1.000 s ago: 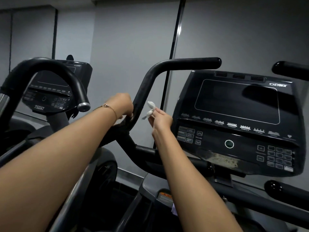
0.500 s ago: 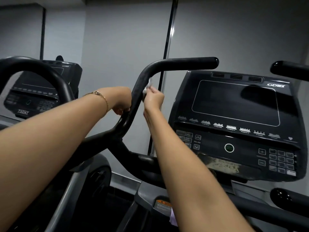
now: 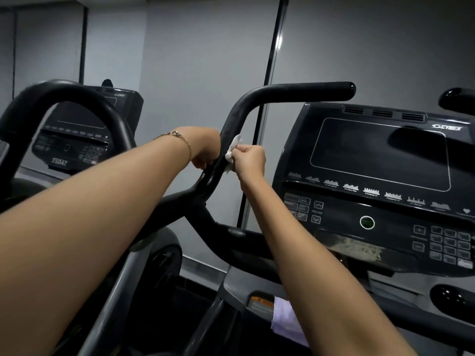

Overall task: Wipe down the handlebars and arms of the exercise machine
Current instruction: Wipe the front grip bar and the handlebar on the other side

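SUPERVISOR: Report grip state and location of the work item.

OPERATOR: I am watching the left hand [image 3: 205,152] wrapping its fingers round the rising section of the handlebar [image 3: 239,111], at roughly 12 o'clock from frame centre. I am judging that this grip is bracing the bar so that it is not swinging under pressure. The right hand [image 3: 250,160] is pinching a crumpled white wipe [image 3: 232,150] and pressing it against the bar's 3 o'clock side, directly opposite the left hand. The two hands are lying near each other, with the tube between them.

SUPERVISOR: Why that placement?

OPERATOR: I am reading it as counter-pressure: one side is holding while the other is rubbing. The horizontal grip section is running off toward 1 o'clock, and I cannot tell whether it is wiped yet, so I am judging the task as part-way at most.

SUPERVISOR: Legible markings?

OPERATOR: I am reading the CYBEX lettering [image 3: 447,127] at the 1 o'clock corner of the console [image 3: 380,155], and the INCLINE label [image 3: 317,212] between two arrow keys at its 8 o'clock. The neighbouring console [image 3: 77,134], at 9 o'clock in view, is showing a 750AT marking [image 3: 59,162]. An orange label [image 3: 262,303] at 6 o'clock is appearing too blurred to read
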Demonstrator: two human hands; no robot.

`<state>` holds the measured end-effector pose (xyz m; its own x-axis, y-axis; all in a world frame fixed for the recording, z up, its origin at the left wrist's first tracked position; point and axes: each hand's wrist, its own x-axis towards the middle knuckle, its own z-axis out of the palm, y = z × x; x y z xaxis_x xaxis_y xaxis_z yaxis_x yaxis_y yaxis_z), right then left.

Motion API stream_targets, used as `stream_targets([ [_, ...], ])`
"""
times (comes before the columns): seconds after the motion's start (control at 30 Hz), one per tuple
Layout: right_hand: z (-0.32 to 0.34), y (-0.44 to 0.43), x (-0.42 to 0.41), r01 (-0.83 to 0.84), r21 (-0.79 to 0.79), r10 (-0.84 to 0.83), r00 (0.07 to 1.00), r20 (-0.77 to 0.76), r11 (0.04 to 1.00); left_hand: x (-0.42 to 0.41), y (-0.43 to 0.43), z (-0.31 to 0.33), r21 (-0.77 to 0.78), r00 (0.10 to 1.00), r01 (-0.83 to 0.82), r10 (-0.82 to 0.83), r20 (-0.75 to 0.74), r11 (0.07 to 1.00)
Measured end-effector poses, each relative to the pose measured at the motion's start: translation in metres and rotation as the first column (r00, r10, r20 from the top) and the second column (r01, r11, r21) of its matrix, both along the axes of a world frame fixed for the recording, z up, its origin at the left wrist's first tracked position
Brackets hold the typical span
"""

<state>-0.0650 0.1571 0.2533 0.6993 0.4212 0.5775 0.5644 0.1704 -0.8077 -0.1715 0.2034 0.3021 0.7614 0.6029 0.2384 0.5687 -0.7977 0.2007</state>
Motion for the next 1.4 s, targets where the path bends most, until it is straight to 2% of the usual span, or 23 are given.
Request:
stream_targets([
  [0.1,-0.002,-0.020,-0.004,-0.007,-0.044,0.012,0.995,0.102,0.999,-0.007,-0.002,-0.006,-0.122,0.999,-0.047,0.046,-0.010,0.991],
  [0.2,0.006,-0.034,-0.006,0.050,-0.013,-0.043,0.951,0.305,0.999,-0.028,-0.009,-0.014,-0.172,0.985,-0.135,0.113,-0.130,0.976],
  [0.3,0.008,-0.033,-0.008,0.076,-0.059,-0.038,0.869,0.494,0.995,-0.049,-0.019,-0.019,-0.165,0.953,-0.210,0.164,-0.254,0.964],
  [0.4,-0.005,-0.027,-0.009,0.114,-0.115,-0.021,0.793,0.609,0.987,-0.054,-0.023,-0.025,-0.173,0.959,-0.212,0.170,-0.228,0.962],
  [0.47,-0.014,-0.026,-0.011,0.105,-0.240,0.073,0.772,0.631,0.965,-0.054,-0.022,-0.028,-0.215,0.966,-0.210,0.169,-0.193,0.954],
  [0.5,-0.019,-0.024,-0.008,0.139,-0.316,0.125,0.717,0.686,0.938,-0.054,-0.022,-0.029,-0.224,0.967,-0.214,0.173,-0.187,0.951],
  [0.53,-0.021,-0.024,-0.007,0.223,-0.361,0.153,0.622,0.768,0.906,-0.054,-0.021,-0.030,-0.226,0.967,-0.216,0.176,-0.184,0.950],
  [0.6,-0.015,-0.024,-0.002,0.289,-0.358,0.160,0.537,0.829,0.888,-0.055,-0.020,-0.031,-0.233,0.967,-0.220,0.180,-0.181,0.947],
  [0.67,-0.011,-0.025,0.001,0.317,-0.268,0.079,0.501,0.862,0.910,-0.056,-0.021,-0.029,-0.224,0.966,-0.218,0.177,-0.190,0.950],
  [0.73,-0.017,-0.026,-0.005,0.289,-0.204,0.025,0.521,0.853,0.935,-0.057,-0.022,-0.029,-0.200,0.962,-0.220,0.179,-0.205,0.955],
  [0.8,-0.032,-0.027,-0.011,0.300,-0.215,0.060,0.450,0.891,0.929,-0.057,-0.023,-0.028,-0.197,0.961,-0.223,0.181,-0.209,0.955],
  [0.83,-0.039,-0.028,-0.010,0.327,-0.254,0.115,0.388,0.914,0.910,-0.056,-0.023,-0.029,-0.195,0.961,-0.225,0.183,-0.209,0.955],
  [0.87,-0.039,-0.030,-0.007,0.349,-0.297,0.160,0.371,0.915,0.889,-0.056,-0.023,-0.029,-0.194,0.960,-0.227,0.186,-0.209,0.954],
  [0.97,-0.028,-0.033,-0.006,0.334,-0.332,0.168,0.434,0.885,0.882,-0.057,-0.025,-0.030,-0.186,0.958,-0.233,0.193,-0.210,0.954],
  [1.07,-0.039,-0.033,-0.018,0.400,-0.254,0.079,0.404,0.911,0.881,-0.058,-0.032,-0.030,-0.168,0.958,-0.231,0.194,-0.209,0.958],
  [1.2,-0.053,-0.042,-0.022,0.337,-0.325,0.191,0.375,0.907,0.884,-0.060,-0.037,-0.031,-0.125,0.959,-0.213,0.183,-0.217,0.969],
  [1.3,-0.028,-0.041,-0.017,0.416,-0.315,0.169,0.351,0.921,0.853,-0.061,-0.037,-0.031,-0.130,0.957,-0.220,0.189,-0.220,0.967],
  [1.37,-0.029,-0.039,-0.022,0.433,-0.283,0.122,0.363,0.924,0.856,-0.061,-0.037,-0.031,-0.150,0.957,-0.226,0.191,-0.220,0.963],
  [1.4,-0.037,-0.038,-0.028,0.383,-0.307,0.137,0.411,0.901,0.871,-0.062,-0.038,-0.030,-0.153,0.957,-0.225,0.189,-0.220,0.962],
])
